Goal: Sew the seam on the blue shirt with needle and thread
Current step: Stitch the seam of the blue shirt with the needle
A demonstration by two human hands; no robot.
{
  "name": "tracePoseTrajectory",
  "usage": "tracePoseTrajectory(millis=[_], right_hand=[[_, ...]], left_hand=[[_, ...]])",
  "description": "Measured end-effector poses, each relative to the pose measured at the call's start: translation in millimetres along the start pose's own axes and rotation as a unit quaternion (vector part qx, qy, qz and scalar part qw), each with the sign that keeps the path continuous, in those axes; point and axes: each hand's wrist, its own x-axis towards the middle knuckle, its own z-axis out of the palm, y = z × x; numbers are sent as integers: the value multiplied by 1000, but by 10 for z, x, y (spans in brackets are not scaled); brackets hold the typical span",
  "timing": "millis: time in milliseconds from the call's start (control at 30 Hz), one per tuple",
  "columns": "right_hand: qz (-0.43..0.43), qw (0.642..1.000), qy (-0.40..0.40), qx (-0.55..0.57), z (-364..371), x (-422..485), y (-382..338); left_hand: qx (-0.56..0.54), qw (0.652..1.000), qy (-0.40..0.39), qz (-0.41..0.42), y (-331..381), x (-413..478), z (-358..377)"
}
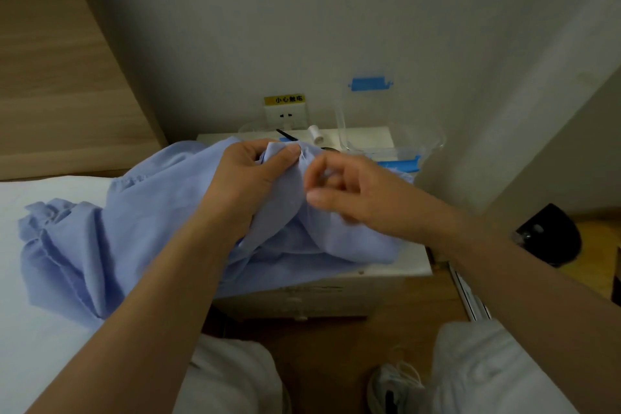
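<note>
Blue shirt [134,228] drapes over the front edge of the nightstand [411,262]. Left hand [248,175] pinches its seam fold. Right hand [353,191] sits just right of it, fingers curled narrow; can't tell if they hold the needle.

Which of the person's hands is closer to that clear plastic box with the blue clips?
Right. The right hand is just in front of the clear box; the left hand grips the blue shirt farther to its left.
</note>
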Motion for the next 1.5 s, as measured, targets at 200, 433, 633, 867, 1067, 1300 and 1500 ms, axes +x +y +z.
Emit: tracePoseTrajectory(millis=[200,433,633,867,1067,1300,1500], right_hand=[[-65,947,287,-127,109,92,118],[-83,946,282,-137,81,106,143],[-94,977,166,-91,31,49,68],[-55,967,246,-40,-131,60,86],[-81,970,216,-80,-138,20,90],[-75,973,197,-90,-137,8,72],[-65,977,182,-88,-140,-4,51]], left_hand=[[-45,999,-20,2,-13,-13,39],[-42,999,-27,18,5,-23,63],[-42,998,-33,16,12,-46,36],[13,999,3,33,49,-24,5],[-55,997,-56,9,78,-51,-77],[-65,996,-66,2,79,-53,-72],[-44,998,-45,6,49,-43,-81]])
